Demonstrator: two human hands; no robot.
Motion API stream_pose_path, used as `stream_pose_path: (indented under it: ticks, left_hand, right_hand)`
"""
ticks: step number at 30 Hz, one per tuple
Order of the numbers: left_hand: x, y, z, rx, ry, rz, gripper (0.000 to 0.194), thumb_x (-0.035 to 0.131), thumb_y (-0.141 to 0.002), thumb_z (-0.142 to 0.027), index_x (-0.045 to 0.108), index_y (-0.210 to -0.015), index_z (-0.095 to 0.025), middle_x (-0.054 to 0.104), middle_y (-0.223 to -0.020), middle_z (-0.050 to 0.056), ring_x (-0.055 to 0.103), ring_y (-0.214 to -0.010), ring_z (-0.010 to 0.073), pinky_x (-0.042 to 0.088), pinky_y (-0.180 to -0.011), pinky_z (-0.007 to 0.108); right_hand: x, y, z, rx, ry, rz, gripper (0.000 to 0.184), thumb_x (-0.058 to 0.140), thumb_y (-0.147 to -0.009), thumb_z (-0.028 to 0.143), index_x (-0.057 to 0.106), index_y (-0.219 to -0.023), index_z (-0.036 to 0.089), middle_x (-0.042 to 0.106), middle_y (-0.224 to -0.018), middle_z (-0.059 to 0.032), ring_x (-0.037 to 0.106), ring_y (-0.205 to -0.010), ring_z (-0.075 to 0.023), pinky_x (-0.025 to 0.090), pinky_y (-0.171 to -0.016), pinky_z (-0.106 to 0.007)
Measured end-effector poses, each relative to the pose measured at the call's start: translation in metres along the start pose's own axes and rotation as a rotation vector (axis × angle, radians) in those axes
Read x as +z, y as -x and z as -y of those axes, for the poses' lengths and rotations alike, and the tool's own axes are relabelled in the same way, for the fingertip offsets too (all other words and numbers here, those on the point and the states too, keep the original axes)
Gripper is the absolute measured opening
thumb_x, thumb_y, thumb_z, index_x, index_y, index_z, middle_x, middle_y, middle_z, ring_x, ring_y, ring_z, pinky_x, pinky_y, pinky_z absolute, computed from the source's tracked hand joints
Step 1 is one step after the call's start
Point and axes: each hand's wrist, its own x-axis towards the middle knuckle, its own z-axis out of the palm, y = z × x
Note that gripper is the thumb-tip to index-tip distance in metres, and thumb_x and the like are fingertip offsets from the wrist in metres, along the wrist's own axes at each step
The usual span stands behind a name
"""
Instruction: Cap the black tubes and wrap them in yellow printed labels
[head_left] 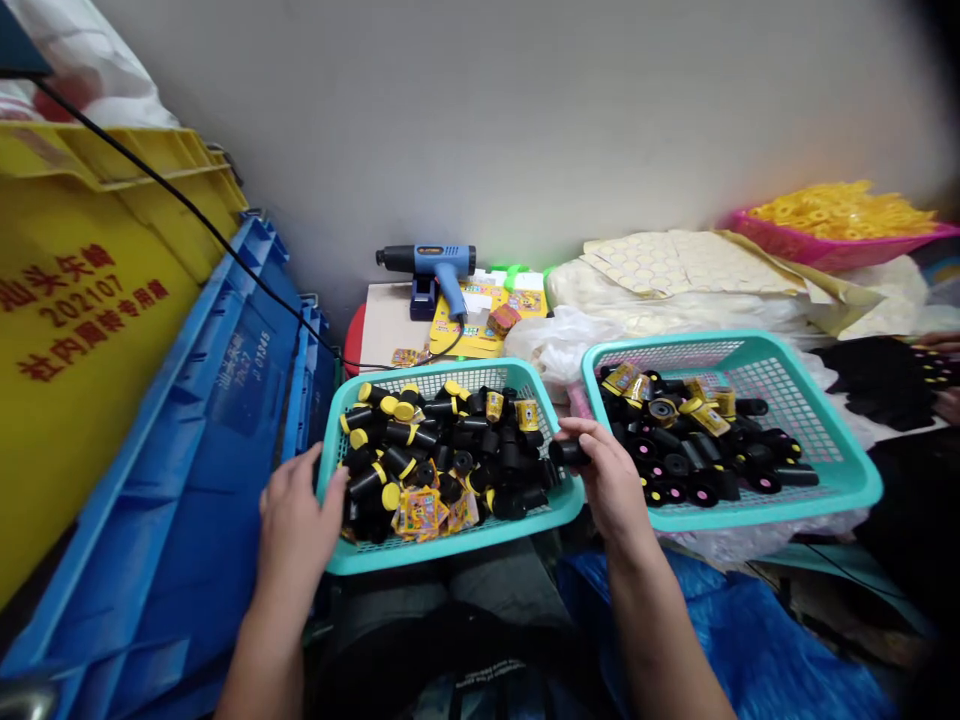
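My left hand [296, 520] grips the left rim of a teal basket [450, 545], fingers curled over the edge. That basket holds several black cylinders [442, 450], some with yellow caps, and small yellow sticker packets [424, 510]. My right hand [611, 480] is at the basket's right edge, pinching one black cylinder [566, 452] between thumb and fingers. A second teal basket [855, 480] to the right holds more black cylinders and wheel-like parts.
Blue crate [187, 500] and yellow crate [90, 320] stand at left. A blue heat gun [439, 268] and its black cord lie by the wall. Sheets of round stickers [675, 260], a pink basket of yellow rings [840, 225] and another person's hand [946, 385] are at right.
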Motion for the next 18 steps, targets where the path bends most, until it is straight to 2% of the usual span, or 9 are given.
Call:
stream_pose_path:
  ticks: [2, 4, 7, 9, 13, 15, 18]
  left_hand:
    - [0.0, -0.007, 0.007, -0.169, -0.039, 0.17, 0.044, 0.048, -0.082, -0.04, 0.061, -0.114, -0.012, 0.069, -0.106, 0.016, 0.062, -0.104, 0.032, 0.049, -0.084, 0.039]
    - [0.001, -0.013, 0.012, -0.201, -0.052, 0.262, 0.041, 0.051, -0.08, -0.04, 0.064, -0.108, -0.013, 0.073, -0.095, 0.013, 0.067, -0.092, 0.0315, 0.051, -0.074, 0.036]
    - [0.001, -0.019, 0.012, -0.187, -0.098, 0.258, 0.039, 0.051, -0.08, -0.041, 0.066, -0.104, -0.014, 0.074, -0.088, 0.014, 0.068, -0.089, 0.0341, 0.051, -0.071, 0.037]
    - [0.0, -0.022, 0.01, -0.176, -0.135, 0.24, 0.04, 0.046, -0.082, -0.042, 0.066, -0.103, -0.014, 0.074, -0.087, 0.016, 0.067, -0.089, 0.0362, 0.05, -0.07, 0.039]
    - [-0.009, -0.033, 0.007, -0.122, -0.19, 0.185, 0.041, 0.041, -0.085, -0.044, 0.067, -0.097, -0.014, 0.073, -0.09, 0.017, 0.065, -0.092, 0.0367, 0.049, -0.071, 0.039]
    - [-0.013, -0.037, 0.007, -0.093, -0.207, 0.152, 0.036, 0.043, -0.084, -0.042, 0.067, -0.09, -0.015, 0.073, -0.082, 0.013, 0.066, -0.087, 0.0344, 0.048, -0.069, 0.038]
    - [-0.013, -0.034, 0.011, -0.037, -0.207, 0.091, 0.031, 0.045, -0.082, -0.04, 0.065, -0.081, -0.017, 0.068, -0.064, 0.008, 0.065, -0.072, 0.031, 0.048, -0.061, 0.037]
  right_hand:
    - [-0.007, 0.004, -0.002, -0.101, 0.272, -0.036, 0.029, 0.045, -0.084, 0.035, 0.066, -0.095, 0.019, 0.066, -0.092, -0.0072, 0.059, -0.087, -0.0217, 0.046, -0.079, -0.035]
    - [-0.012, 0.006, -0.003, -0.131, 0.521, -0.053, 0.029, 0.044, -0.082, 0.03, 0.065, -0.097, 0.017, 0.065, -0.103, -0.011, 0.057, -0.102, -0.0258, 0.041, -0.091, -0.039]
    - [-0.016, 0.003, -0.004, 0.05, 0.678, 0.066, 0.032, 0.043, -0.08, 0.025, 0.062, -0.105, 0.016, 0.065, -0.102, -0.0119, 0.059, -0.1, -0.0265, 0.042, -0.089, -0.039]
    - [-0.02, -0.001, -0.003, 0.137, 0.642, 0.155, 0.032, 0.043, -0.08, 0.024, 0.06, -0.106, 0.017, 0.066, -0.093, -0.0083, 0.061, -0.089, -0.0232, 0.045, -0.081, -0.035]
    - [-0.031, -0.007, 0.006, 0.152, 0.426, 0.192, 0.032, 0.042, -0.083, 0.03, 0.058, -0.109, 0.022, 0.059, -0.074, 0.0014, 0.056, -0.063, -0.0151, 0.044, -0.06, -0.026]
    - [-0.035, -0.008, 0.009, 0.162, 0.323, 0.229, 0.032, 0.041, -0.083, 0.032, 0.057, -0.109, 0.024, 0.053, -0.065, 0.0046, 0.05, -0.053, -0.0128, 0.04, -0.051, -0.023]
    - [-0.037, -0.004, 0.008, 0.117, 0.242, 0.264, 0.028, 0.043, -0.082, 0.029, 0.058, -0.106, 0.024, 0.053, -0.064, 0.0052, 0.048, -0.051, -0.0112, 0.037, -0.048, -0.021]
